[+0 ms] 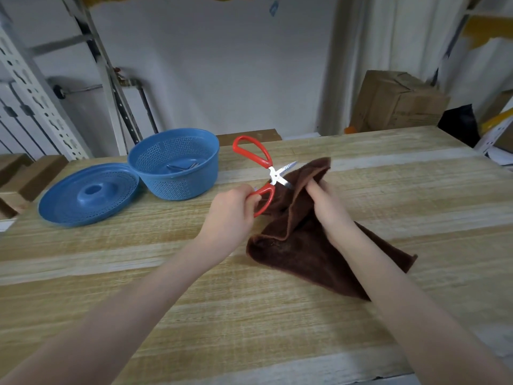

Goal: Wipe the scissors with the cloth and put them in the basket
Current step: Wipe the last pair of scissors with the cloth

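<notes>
Red-handled scissors (pixel 254 153) are held above the wooden table (pixel 111 273) with their blades spread apart. My left hand (pixel 231 211) grips the lower red handle loop. My right hand (pixel 329 202) holds a brown cloth (pixel 299 245), lifted up against the lower blade, which is partly hidden in the cloth's folds. The upper blade tip shows above the cloth edge. The rest of the cloth trails down onto the table. A blue perforated basket (pixel 177 180) stands to the left of the scissors, with some metal utensils inside.
A blue perforated lid (pixel 86 194) lies upside down touching the basket's left side. Cardboard boxes (pixel 397 102) stand behind the table at the right, metal shelving (pixel 36 93) at the left. Brown boxes sit off the table's left edge.
</notes>
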{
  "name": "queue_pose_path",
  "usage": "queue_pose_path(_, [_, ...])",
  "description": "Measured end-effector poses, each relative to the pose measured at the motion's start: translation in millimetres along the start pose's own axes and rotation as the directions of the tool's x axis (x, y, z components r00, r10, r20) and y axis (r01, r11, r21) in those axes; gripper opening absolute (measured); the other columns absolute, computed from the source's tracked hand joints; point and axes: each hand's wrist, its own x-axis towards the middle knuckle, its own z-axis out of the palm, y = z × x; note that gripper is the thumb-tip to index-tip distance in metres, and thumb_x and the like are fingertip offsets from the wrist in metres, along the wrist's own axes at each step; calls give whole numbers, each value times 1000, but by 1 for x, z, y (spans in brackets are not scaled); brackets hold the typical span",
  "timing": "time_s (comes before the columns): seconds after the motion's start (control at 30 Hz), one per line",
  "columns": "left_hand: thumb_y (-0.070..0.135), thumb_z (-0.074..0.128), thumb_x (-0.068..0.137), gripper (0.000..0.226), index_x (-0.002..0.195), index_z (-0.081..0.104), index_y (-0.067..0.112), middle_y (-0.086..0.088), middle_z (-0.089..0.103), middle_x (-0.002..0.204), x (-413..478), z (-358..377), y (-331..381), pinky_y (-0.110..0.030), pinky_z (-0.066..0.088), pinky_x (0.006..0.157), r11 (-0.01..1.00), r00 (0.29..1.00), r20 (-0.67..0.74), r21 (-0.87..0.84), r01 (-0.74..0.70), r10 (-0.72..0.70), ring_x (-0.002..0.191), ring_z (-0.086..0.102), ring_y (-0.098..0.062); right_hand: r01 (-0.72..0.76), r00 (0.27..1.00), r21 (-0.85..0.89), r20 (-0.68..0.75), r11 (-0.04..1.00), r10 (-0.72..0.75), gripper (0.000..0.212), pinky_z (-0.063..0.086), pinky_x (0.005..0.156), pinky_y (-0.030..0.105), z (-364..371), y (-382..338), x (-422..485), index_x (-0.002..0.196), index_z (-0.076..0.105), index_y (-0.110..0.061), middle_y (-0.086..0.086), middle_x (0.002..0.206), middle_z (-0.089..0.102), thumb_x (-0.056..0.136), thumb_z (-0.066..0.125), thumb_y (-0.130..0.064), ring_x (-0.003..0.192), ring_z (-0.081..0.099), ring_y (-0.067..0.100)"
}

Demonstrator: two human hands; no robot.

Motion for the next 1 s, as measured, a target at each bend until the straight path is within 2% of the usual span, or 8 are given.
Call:
queue_pose_path(0.07, [15,49,97,24,81,63,5,-9,64,69,0,1,1,-43,47,66,1000,1000,-7,14,-24,24,67,59,-28,118,993,-198,2,973,-120,12,47,68,12,5,-6,2,91,67,-20,-8,90,70,95,58,-26,83,66,1])
queue_pose_path(0.17, [15,49,97,24,80,62,5,-8,63,68,0,0,2,-42,46,66,999,999,-14,19,-36,37,67,58,-28,199,977,-301,-16,932,-214,13,50,69,22,10,-4,5,91,70,-7,6,89,73,92,62,-17,82,68,14])
queue_pose_path(0.4, [14,51,97,23,81,64,4,-7,63,70,-2,-5,-4,-40,44,68,999,999,15,22,-36,35,71,60,-30,62,992,-174,116,983,-42,18,49,100,41,-7,7,9,89,71,-21,-5,92,76,92,61,-6,98,69,16])
queue_pose_path(0.5, [16,50,97,22,83,63,3,-12,64,72,-1,-1,-3,-43,45,65,994,996,6,58,-89,89,69,59,-33,75,991,-163,120,984,-55,14,51,96,37,-7,1,8,88,71,-22,-4,91,76,91,64,-9,95,70,14])
queue_pose_path(0.63, [17,50,98,23,85,63,4,-11,66,73,1,2,3,-43,45,65,993,995,1,59,-103,103,68,59,-30,144,989,-174,46,974,-138,7,51,78,24,2,-3,8,82,69,-25,-9,85,73,87,70,-20,84,69,6])
queue_pose_path(0.77, [16,52,96,23,83,67,6,-9,69,77,5,-3,-2,-41,47,71,999,999,26,9,-38,37,74,62,-28,52,996,-91,74,995,-45,12,54,88,34,-1,-1,11,81,71,-21,-3,84,75,86,70,-10,89,71,16])
queue_pose_path(0.9, [17,52,97,24,80,66,5,-8,66,73,2,-5,-3,-40,48,69,1000,998,64,5,-29,29,71,61,-25,16,990,-48,143,999,-9,19,52,87,31,-12,2,9,88,70,-14,-3,86,76,86,65,4,89,71,14])
queue_pose_path(1.0, [17,51,97,24,82,65,5,-8,66,73,2,-2,-1,-41,47,67,997,997,39,36,-75,73,70,60,-28,2,993,-27,115,1000,1,17,52,87,33,-14,2,9,88,71,-14,-1,87,76,85,66,2,89,72,16])
